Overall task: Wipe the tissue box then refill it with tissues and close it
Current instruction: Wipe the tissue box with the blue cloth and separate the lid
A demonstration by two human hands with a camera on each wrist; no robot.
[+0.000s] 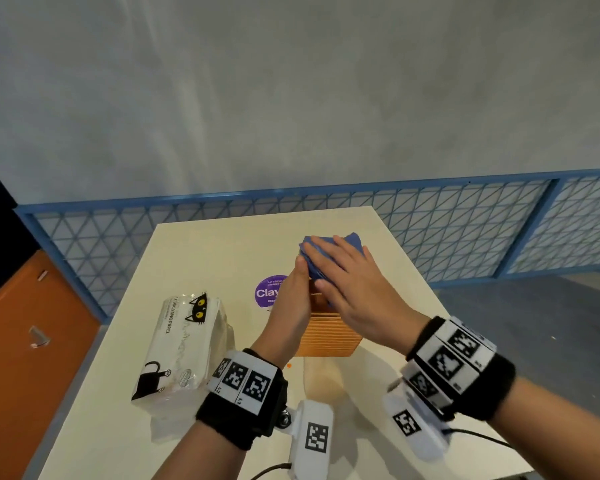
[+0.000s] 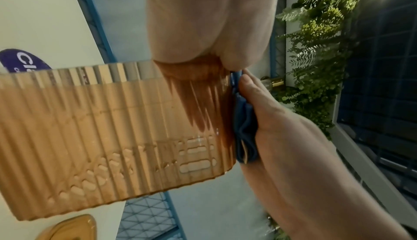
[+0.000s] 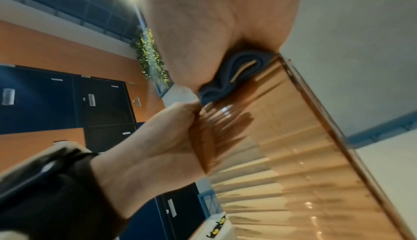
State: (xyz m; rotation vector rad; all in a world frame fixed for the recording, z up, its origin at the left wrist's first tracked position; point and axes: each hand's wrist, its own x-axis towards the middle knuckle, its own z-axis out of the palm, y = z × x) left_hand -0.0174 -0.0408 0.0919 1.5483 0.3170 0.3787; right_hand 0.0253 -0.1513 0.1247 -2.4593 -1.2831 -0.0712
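An amber, ribbed, see-through tissue box [image 1: 329,336] stands in the middle of the cream table [image 1: 222,244]. My right hand [image 1: 354,282] lies flat on a folded blue cloth [image 1: 350,242] and presses it onto the box's top, fingers straight. My left hand [image 1: 291,299] presses flat against the box's left side. The left wrist view shows the box wall [image 2: 112,127] with the cloth [image 2: 244,136] squeezed under the right hand [image 2: 270,119]. In the right wrist view the cloth [image 3: 232,76] sits on the box [image 3: 293,154], left hand [image 3: 162,136] alongside. A wrapped pack of tissues [image 1: 184,344] with a black cat print lies to the left.
A round purple sticker [image 1: 267,292] is on the table behind my left hand. An amber see-through piece [image 2: 67,227] lies on the table near the box. A blue mesh fence [image 1: 465,223] runs behind the table; orange cabinets [image 1: 25,341] stand to the left.
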